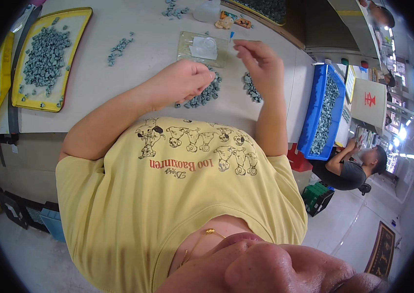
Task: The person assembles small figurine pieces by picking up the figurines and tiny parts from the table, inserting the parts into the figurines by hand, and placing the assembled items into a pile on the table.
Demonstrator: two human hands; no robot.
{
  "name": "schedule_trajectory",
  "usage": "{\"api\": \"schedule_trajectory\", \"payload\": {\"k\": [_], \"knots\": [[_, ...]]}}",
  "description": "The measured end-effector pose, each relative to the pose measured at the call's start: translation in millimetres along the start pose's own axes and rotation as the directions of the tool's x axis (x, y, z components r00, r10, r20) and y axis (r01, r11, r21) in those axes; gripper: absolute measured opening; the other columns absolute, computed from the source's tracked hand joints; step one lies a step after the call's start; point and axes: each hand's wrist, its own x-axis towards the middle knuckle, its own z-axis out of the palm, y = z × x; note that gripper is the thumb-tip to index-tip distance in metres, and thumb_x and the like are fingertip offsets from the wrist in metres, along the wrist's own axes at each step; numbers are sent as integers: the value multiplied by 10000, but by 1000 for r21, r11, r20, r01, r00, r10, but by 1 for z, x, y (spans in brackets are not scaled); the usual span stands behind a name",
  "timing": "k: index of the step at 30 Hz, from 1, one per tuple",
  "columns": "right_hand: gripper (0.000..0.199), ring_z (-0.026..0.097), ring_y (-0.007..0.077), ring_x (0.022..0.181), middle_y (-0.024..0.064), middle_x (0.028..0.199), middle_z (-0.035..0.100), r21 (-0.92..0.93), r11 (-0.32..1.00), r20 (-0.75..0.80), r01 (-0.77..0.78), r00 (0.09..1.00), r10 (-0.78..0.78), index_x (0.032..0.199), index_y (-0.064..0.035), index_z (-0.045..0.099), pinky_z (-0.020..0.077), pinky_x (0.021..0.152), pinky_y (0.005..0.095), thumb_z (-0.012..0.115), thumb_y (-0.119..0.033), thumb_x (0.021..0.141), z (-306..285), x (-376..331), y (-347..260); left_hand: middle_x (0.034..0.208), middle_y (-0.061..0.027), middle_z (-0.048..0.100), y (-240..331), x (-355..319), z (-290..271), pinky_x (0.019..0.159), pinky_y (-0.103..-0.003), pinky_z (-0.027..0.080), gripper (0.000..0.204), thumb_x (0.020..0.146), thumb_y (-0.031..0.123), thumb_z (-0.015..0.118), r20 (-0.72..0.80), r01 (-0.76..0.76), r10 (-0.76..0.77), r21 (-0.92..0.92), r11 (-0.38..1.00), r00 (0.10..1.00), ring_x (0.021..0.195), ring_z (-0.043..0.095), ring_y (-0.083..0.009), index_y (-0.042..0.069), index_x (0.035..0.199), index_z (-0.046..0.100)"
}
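My left hand (191,81) is curled closed with thumb and forefinger pressed together, above a pile of small grey-green pieces (211,95) on the white table. Whatever it pinches is too small or hidden to make out. To its right, my right hand (261,58) is raised with bent fingers, thumb and forefinger tips close together; I cannot make out anything between them. Just beyond those fingertips stands a small blue-tipped needle (231,35). Between the hands, farther back, lies a clear yellowish pad (186,45) carrying white paper (198,51) and a clear round dish (209,44).
On the left is a yellow-rimmed tray (84,36) heaped with similar pieces. Loose groups (118,50) lie nearer the middle. Another small pile (252,89) sits by my right wrist. A blue bin (307,132) of pieces stands right, with a co-worker (346,168) beyond.
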Motion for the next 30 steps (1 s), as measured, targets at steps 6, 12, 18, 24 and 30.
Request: {"api": "schedule_trajectory", "payload": {"k": [6,12,18,24,30], "knots": [[157,608,181,721,120,853,632,-519,852,212,-73,954,211,898,-19,649,471,679,261,635,-38,743,-37,-3,18,568,40,390,-4,4,-8,414,-193,240,250,898,241,468,19,46,-45,-89,995,999,472,279,-39,77,709,462],[188,588,244,724,133,825,605,-622,782,280,-34,923,263,892,-11,622,469,679,304,630,-19,704,-30,-11,24,771,-22,467,-5,10,-11,454,-201,301,151,883,111,426,-126,-77,38,-316,946,991,556,342,-56,-8,918,512],[188,580,237,707,122,815,594,-567,824,254,-16,948,193,893,-9,617,470,660,296,633,-18,706,-22,-9,12,786,-26,484,-5,11,-15,471,-189,329,147,901,96,429,-204,-199,124,-410,890,971,581,363,-61,-13,957,509],[183,585,163,668,75,802,616,-260,960,116,101,991,-73,892,-34,643,476,625,264,676,-45,712,3,-8,-19,714,16,468,-10,12,-15,461,-171,306,209,930,209,427,-135,-101,63,-298,949,989,552,342,-38,27,950,528],[176,602,163,658,61,805,627,-224,896,29,383,922,-387,820,-40,659,490,568,249,723,-36,657,23,-15,-18,678,35,444,-11,11,-5,442,-171,298,259,938,270,428,-110,-76,56,-189,979,992,529,338,-31,43,915,551]]}}
